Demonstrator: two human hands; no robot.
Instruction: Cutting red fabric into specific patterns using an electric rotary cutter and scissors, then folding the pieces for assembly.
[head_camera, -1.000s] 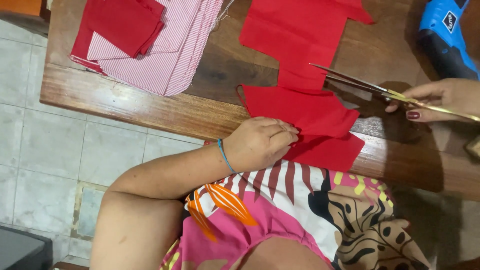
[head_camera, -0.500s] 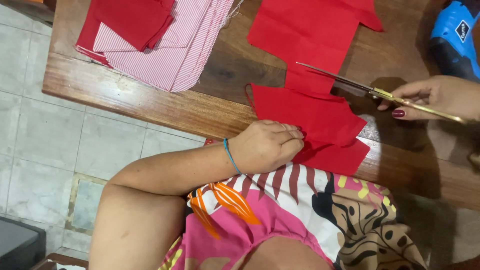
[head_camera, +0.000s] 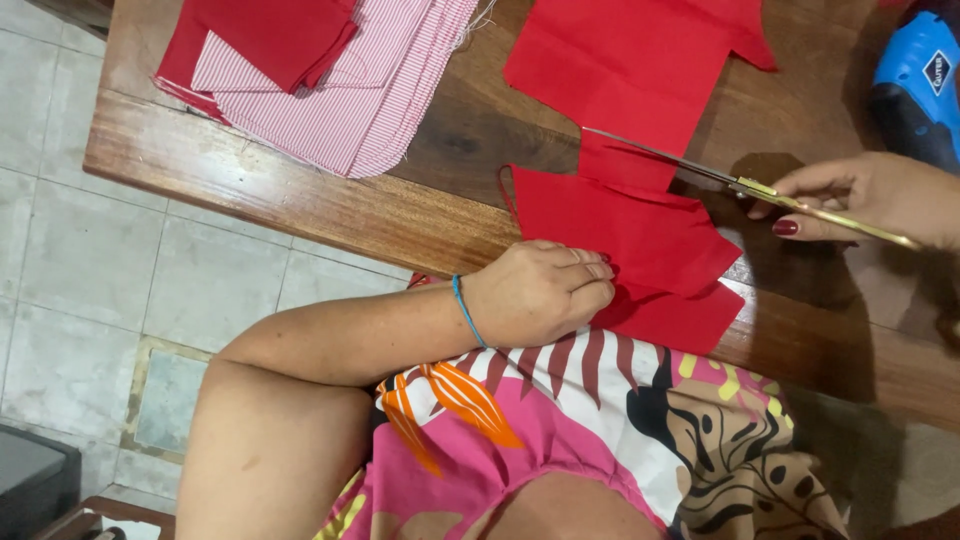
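my left hand (head_camera: 540, 295) lies on the near edge of the red cloth (head_camera: 625, 235), with the fingers curled together and pressing the cloth down on the wooden table (head_camera: 300, 190); a thin blue band (head_camera: 468, 312) goes around this wrist. my right hand (head_camera: 870, 195) is closed around the handles of the gold scissors (head_camera: 745, 185), and the long blades, only a little open, point across the red cloth where a cut edge runs between its near part and its far part. the near part hangs a little over the table edge, toward my lap. i see no box or bowl here, so nothing is kept inside anything. at the far left of the table there is a pile of pink striped cloth (head_camera: 370, 90), and folded dark red pieces (head_camera: 270, 35) lie on top of it, well apart from my hands. near my right hand, at the table corner, stands a blue and black tool (head_camera: 915, 85) with a small dark label of diamond shape on its blue part. nothing stands between the scissors and the cloth. under the table the floor (head_camera: 90, 280) is of grey tiles.
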